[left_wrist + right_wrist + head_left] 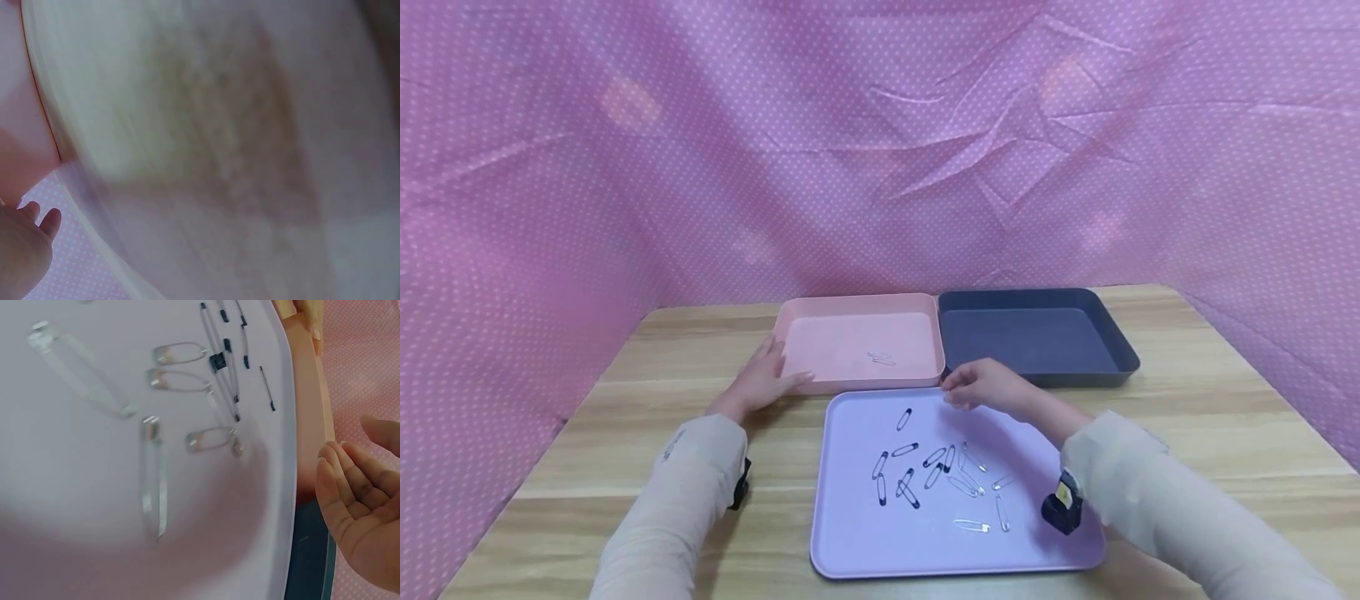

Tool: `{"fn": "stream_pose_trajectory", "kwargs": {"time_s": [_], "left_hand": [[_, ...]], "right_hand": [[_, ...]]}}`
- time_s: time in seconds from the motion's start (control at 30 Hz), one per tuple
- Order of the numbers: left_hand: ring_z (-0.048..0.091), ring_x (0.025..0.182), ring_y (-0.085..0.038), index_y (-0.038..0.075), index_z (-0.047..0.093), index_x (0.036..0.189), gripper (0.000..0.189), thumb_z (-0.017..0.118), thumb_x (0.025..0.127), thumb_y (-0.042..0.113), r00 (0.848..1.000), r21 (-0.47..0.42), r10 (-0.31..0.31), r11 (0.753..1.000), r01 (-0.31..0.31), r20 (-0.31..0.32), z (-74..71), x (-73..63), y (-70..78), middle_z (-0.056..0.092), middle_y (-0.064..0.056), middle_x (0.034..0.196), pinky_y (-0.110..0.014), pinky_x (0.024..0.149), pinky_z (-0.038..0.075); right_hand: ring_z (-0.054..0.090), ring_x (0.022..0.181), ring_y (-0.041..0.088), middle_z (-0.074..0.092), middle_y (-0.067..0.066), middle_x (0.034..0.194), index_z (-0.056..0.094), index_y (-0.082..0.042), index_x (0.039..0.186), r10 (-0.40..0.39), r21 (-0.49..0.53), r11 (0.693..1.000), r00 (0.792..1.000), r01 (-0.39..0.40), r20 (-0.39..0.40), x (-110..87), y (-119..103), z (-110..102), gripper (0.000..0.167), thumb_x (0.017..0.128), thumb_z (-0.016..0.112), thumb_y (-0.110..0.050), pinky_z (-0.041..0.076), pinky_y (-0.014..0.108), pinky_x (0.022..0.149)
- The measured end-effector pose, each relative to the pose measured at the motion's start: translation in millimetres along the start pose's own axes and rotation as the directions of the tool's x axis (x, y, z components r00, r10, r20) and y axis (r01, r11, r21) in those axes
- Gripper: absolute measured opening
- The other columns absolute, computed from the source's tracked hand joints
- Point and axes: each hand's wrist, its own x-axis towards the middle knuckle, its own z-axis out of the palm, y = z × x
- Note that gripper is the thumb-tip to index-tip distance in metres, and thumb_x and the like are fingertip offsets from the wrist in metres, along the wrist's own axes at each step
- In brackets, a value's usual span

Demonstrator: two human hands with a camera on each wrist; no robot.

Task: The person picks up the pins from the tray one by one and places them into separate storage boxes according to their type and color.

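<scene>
My left hand (758, 383) rests at the near left corner of the pink tray (857, 386), fingers spread along its side and thumb at the front rim. A few silver safety pins (882, 359) lie inside that tray. Over the far edge of the lilac tray (880, 550) is my right hand (988, 386), close to where the pink and dark trays meet. The right wrist view shows its fingers (356, 478) loosely bent, the thumb apart and nothing between them. Black safety pins (904, 449) lie left and centre on the lilac tray, silver safety pins (972, 526) towards its right.
A dark blue-grey tray (1030, 379) stands right beside the pink one. All three trays are on a light wooden table (1195, 400). Pink dotted cloth (880, 167) hangs behind and at both sides. Most of the left wrist view is blurred by a sleeve (206, 125).
</scene>
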Motion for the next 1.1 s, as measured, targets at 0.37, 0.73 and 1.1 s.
{"fn": "stream_pose_trajectory", "kwargs": {"time_s": [0.37,0.73,1.1], "left_hand": [[-0.002,0.127,-0.035,-0.002,0.006,0.137,0.092,0.050,0.079,0.053,1.000,0.017,-0.012,1.000,0.012,0.009,0.3,-1.6,-1.0,-0.005,-0.021,0.141,-0.051,0.099,0.005],[-0.001,0.127,-0.036,-0.001,0.005,0.137,0.093,0.049,0.078,0.055,1.000,0.025,-0.017,1.000,0.016,0.011,0.0,-1.1,-4.5,-0.004,-0.022,0.141,-0.052,0.099,0.006],[-0.003,0.127,-0.036,-0.002,0.005,0.136,0.092,0.049,0.079,0.054,1.000,0.015,0.003,1.000,-0.003,0.012,2.7,1.1,-2.9,-0.005,-0.023,0.140,-0.052,0.099,0.004]], "right_hand": [[0.055,0.074,0.017,0.061,0.008,0.085,0.060,0.003,0.098,0.024,-0.022,0.999,0.999,-0.024,0.036,-23.3,26,-9,0.023,0.078,0.058,-0.008,0.046,0.030,0.069],[0.054,0.070,0.015,0.062,0.005,0.076,0.063,0.001,0.088,0.013,-0.038,0.999,0.996,-0.010,0.090,-41.6,38,-12,0.018,0.075,0.063,-0.011,0.044,0.029,0.068],[0.053,0.066,0.012,0.062,0.002,0.074,0.064,0.000,0.086,-0.030,-0.094,0.995,0.990,0.043,0.136,-59.6,48,-14,0.017,0.073,0.064,-0.010,0.043,0.028,0.061]]}}
